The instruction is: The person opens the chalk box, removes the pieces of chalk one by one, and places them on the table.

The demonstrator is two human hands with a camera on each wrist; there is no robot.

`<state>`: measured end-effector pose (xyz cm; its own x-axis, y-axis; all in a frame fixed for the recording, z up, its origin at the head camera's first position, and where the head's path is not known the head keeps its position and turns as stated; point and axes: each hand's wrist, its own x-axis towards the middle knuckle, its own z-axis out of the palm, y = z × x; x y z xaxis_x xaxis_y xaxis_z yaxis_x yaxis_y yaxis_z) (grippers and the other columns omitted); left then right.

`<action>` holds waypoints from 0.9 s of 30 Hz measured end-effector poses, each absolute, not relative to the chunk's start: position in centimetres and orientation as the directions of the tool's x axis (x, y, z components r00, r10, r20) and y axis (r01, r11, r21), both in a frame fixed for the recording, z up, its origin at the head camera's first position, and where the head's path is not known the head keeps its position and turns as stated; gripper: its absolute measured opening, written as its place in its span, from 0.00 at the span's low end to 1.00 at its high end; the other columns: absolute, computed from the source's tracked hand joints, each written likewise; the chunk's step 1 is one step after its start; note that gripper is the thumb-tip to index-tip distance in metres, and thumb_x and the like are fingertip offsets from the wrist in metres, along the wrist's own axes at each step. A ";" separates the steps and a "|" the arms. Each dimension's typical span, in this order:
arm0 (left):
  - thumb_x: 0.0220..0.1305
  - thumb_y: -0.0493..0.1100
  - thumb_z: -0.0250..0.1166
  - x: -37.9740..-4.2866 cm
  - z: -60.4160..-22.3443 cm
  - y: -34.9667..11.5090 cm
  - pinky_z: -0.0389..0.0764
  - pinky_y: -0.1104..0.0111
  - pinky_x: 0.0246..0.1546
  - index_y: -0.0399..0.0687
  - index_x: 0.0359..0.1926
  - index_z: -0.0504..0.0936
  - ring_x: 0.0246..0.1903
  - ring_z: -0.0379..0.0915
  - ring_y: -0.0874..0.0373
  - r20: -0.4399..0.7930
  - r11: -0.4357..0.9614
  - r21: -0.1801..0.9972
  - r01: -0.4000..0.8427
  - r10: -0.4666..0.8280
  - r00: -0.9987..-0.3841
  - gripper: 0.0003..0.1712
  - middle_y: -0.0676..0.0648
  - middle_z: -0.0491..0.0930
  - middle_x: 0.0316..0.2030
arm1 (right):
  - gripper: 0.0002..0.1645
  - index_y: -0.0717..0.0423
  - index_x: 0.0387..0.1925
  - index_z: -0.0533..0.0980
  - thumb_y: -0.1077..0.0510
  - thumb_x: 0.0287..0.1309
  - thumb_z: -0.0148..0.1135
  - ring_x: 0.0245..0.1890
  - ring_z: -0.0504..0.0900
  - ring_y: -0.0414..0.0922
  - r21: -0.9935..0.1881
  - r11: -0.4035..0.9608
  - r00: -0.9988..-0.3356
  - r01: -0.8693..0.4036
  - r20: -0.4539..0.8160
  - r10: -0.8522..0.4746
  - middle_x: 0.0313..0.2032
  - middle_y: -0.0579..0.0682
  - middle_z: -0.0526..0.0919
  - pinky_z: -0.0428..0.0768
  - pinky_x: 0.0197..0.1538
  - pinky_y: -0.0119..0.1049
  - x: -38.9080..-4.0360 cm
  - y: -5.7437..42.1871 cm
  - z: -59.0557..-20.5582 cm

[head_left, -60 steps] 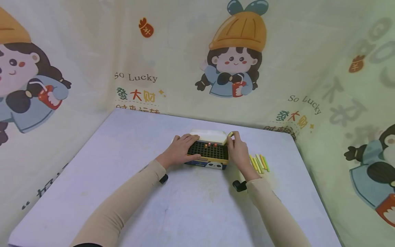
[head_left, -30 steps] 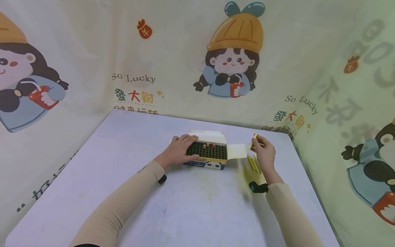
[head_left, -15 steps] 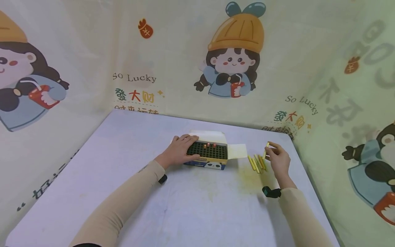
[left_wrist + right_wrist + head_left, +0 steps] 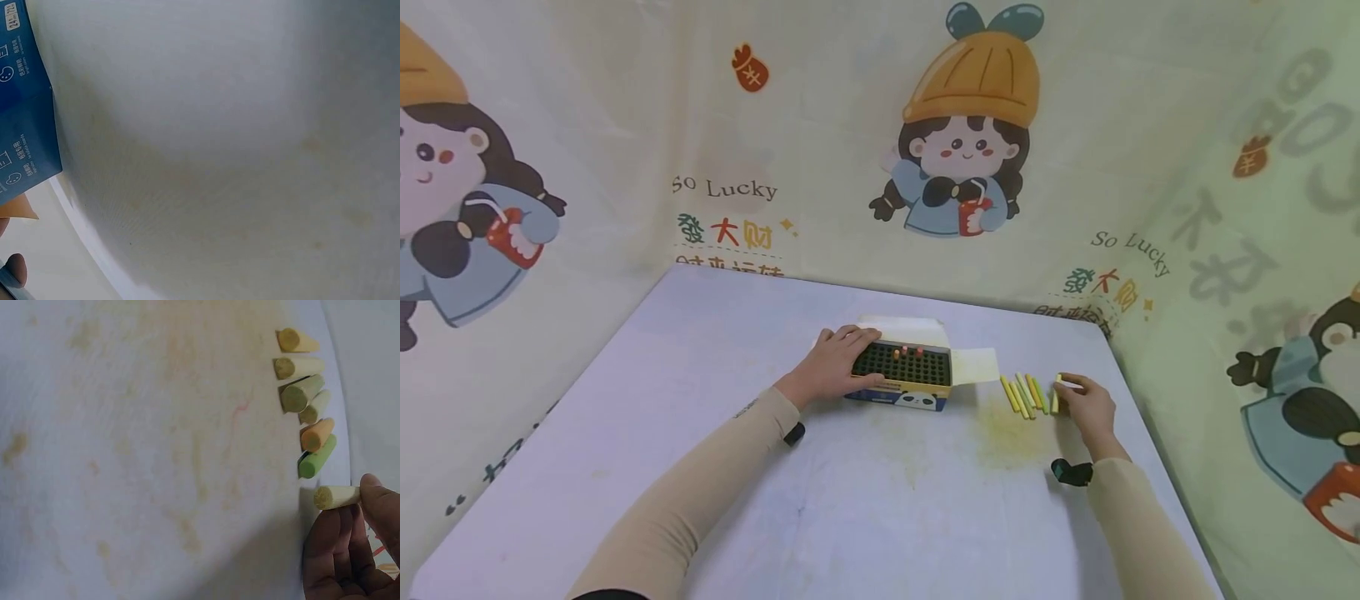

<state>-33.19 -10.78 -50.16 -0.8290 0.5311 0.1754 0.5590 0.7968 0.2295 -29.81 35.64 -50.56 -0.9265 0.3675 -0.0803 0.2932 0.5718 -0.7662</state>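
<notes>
My left hand (image 4: pixel 829 367) grips the left end of an open chalk box (image 4: pixel 917 402), thumb at the front edge and fingers towards the back. Inside the box a black holder (image 4: pixel 880 363) full of round holes shows, with 3 orange and pink chalk ends (image 4: pixel 920 352) sticking up. My right hand (image 4: pixel 1088 407) pinches a pale yellow chalk stick (image 4: pixel 337 497) between thumb and fingers, low over the table. Beside it, several yellow, white, orange and green chalk sticks (image 4: pixel 1017 397) lie in a loose row. The left wrist view shows the box's blue side (image 4: pixel 28 134).
The box's white lid flap (image 4: pixel 904 329) stands up behind it, and a side flap (image 4: pixel 974 367) spreads out to the right. Yellowish dust (image 4: pixel 1011 433) marks the white table (image 4: pixel 880 500) near the chalk row. A printed cloth (image 4: pixel 820 125) hangs behind the table.
My right hand has gone from the box's right flap, now spread outward, to the right end of the chalk row, lowering the chalk stick there. My left hand has stayed on the box.
</notes>
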 end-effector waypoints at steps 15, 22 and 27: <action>0.67 0.78 0.54 -33.3 -50.0 -10.8 0.61 0.40 0.68 0.59 0.82 0.56 0.76 0.56 0.46 0.153 0.800 0.244 0.548 0.526 -0.836 0.52 0.47 0.63 0.77 | 0.29 0.61 0.66 0.77 0.45 0.75 0.59 0.29 0.77 0.29 -0.764 0.534 -0.905 0.363 -0.153 0.397 0.50 0.57 0.87 0.75 0.33 0.24 -30.1 35.7 -50.7; 0.67 0.79 0.52 -33.3 -50.0 -10.8 0.62 0.42 0.67 0.59 0.82 0.56 0.76 0.56 0.46 0.147 0.796 0.242 0.554 0.534 -0.832 0.52 0.48 0.64 0.76 | 0.32 0.59 0.65 0.77 0.40 0.74 0.58 0.32 0.81 0.29 -0.825 0.488 -0.914 0.284 -0.078 0.399 0.48 0.53 0.86 0.82 0.41 0.27 -31.4 33.6 -48.2; 0.67 0.80 0.51 -33.4 -50.1 -10.8 0.62 0.42 0.66 0.59 0.82 0.56 0.75 0.56 0.47 0.153 0.794 0.233 0.561 0.540 -0.828 0.52 0.48 0.64 0.76 | 0.29 0.63 0.62 0.78 0.44 0.73 0.61 0.33 0.85 0.30 -0.904 0.409 -0.951 0.128 0.004 0.308 0.35 0.37 0.83 0.85 0.48 0.31 -32.3 29.6 -45.0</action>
<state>-33.35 -10.84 -50.12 -0.8276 0.5402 0.1525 0.5613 0.7940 0.2333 -32.29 29.56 -44.99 -0.9514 0.3080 0.0044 0.1282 0.4086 -0.9037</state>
